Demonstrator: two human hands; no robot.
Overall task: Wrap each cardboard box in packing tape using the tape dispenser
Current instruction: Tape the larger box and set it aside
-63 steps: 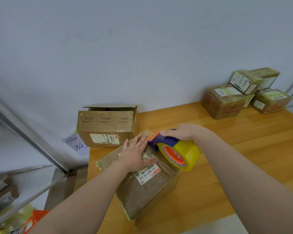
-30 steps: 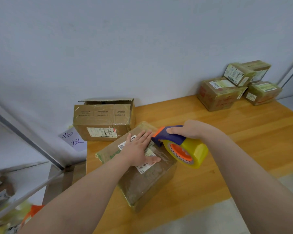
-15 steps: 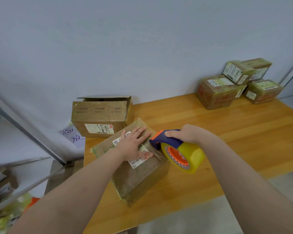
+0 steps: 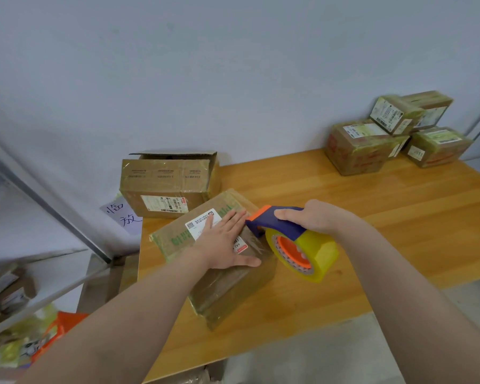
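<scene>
Wooden table [image 4: 399, 217] set against a pale wall [image 4: 233, 79], with grey floor [image 4: 316, 356] at 6 o'clock of the view. The cardboard box [image 4: 227, 289] being taped lies at the centre, turned diagonally on the table top, its faces glossy with film. The left hand [image 4: 222, 242] lies flat on the box's top face, fingers straight and pressing, and covers part of a white label [image 4: 203, 224]. The right hand [image 4: 313, 217] is curled round the blue handle of the tape dispenser [image 4: 277, 221], whose orange-tipped front meets the box top just beside the left fingertips; the yellowish tape roll [image 4: 313, 253] hangs off the box's 3 o'clock side. A strip seems to run from roll to box, though the clear film is hard to make out. At 11 o'clock of the box stands an open carton [image 4: 166, 184], its inside hidden, with a handwritten note [image 4: 122, 214] at its 8 o'clock. A stack of wrapped boxes [image 4: 355, 151] sits at 1 o'clock, slightly blurred. A metal shelf frame [image 4: 53, 206] crosses the 9 o'clock side; the goods beneath it are blurred and cut off.
</scene>
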